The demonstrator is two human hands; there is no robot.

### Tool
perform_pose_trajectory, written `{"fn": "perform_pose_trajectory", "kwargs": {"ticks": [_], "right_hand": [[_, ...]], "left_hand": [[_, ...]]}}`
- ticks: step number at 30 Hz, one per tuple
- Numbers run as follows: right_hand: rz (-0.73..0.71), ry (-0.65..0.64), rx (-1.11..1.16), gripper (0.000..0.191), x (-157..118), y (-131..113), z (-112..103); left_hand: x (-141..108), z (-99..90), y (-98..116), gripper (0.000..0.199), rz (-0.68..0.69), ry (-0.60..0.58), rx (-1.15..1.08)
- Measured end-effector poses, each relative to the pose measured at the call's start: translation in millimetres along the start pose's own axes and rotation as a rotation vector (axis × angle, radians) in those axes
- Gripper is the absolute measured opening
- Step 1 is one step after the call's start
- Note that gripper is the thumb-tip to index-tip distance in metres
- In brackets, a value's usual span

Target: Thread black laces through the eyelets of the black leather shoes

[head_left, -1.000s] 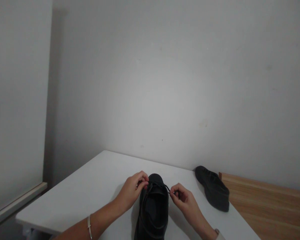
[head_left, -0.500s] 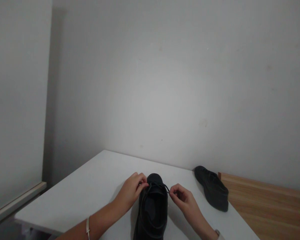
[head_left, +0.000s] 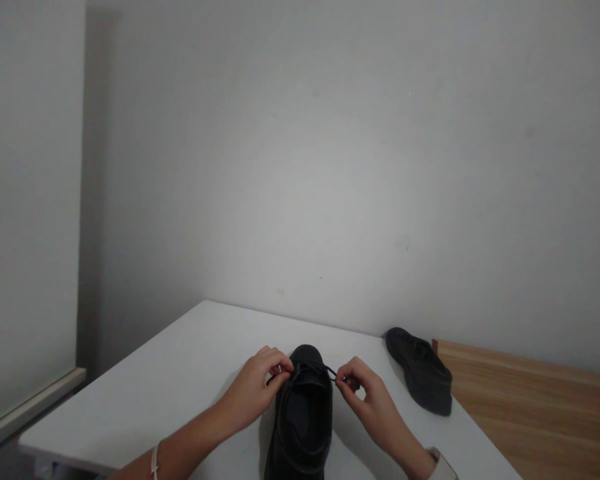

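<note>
A black lace-up shoe (head_left: 329, 427) stands on the white table with its toe pointing away from me and its opening facing up. On its left side, my left hand (head_left: 260, 383) pinches the shoelace close to the shoe. My right hand (head_left: 363, 393) is closed on the other side of the shoelace (head_left: 330, 371), which stretches out to the right of the shoe. The very ends of the lace are hidden in my fingers. A second black shoe (head_left: 423, 373) rests farther back on the right, touched by neither hand.
The white table (head_left: 180, 360) meets a grey wall (head_left: 305, 167) at its far edge. Beyond the table's right edge is a wooden board (head_left: 530, 407). A pale panel (head_left: 27, 200) stands at the left.
My right hand has moved slightly up and left, still gripping the lace. My left hand keeps its pinch. The whole view has shifted a little.
</note>
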State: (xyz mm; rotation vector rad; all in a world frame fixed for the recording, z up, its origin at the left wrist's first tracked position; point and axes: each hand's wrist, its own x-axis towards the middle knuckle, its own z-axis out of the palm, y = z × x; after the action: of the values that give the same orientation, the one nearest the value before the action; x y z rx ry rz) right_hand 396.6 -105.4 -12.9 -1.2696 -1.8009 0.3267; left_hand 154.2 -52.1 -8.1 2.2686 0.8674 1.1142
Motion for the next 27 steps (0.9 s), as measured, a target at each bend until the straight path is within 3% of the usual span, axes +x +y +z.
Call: {"fn": "perform_pose_trajectory", "kwargs": {"ticks": [8, 14, 19, 23, 27], "right_hand": [[-0.061, 0.005, -0.026, 0.012, 1.1, -10.7, 6.0], [-0.083, 0.136, -0.203, 0.010, 2.7, -10.3, 10.4], [-0.037, 0.005, -0.122, 0.019, 0.1, -14.9, 10.0], [0.014, -0.004, -0.085, 0.026, -2.9, -22.2, 10.6], [-0.003, -0.059, -0.191, 0.029, 2.9, -38.8, 9.4]], "left_hand": [[5.8, 1.2, 0.4, 0.014, 0.005, 0.044, 0.060], [8.6, -2.3, 17.8, 0.017, -0.045, -0.040, 0.039], [14.9, -2.5, 29.8, 0.018, -0.016, -0.122, 0.212], [20.7, 0.0, 35.6, 0.021, -0.015, -0.180, 0.328], [29.4, 1.1, 44.6, 0.024, -0.018, -0.257, 0.480]]}}
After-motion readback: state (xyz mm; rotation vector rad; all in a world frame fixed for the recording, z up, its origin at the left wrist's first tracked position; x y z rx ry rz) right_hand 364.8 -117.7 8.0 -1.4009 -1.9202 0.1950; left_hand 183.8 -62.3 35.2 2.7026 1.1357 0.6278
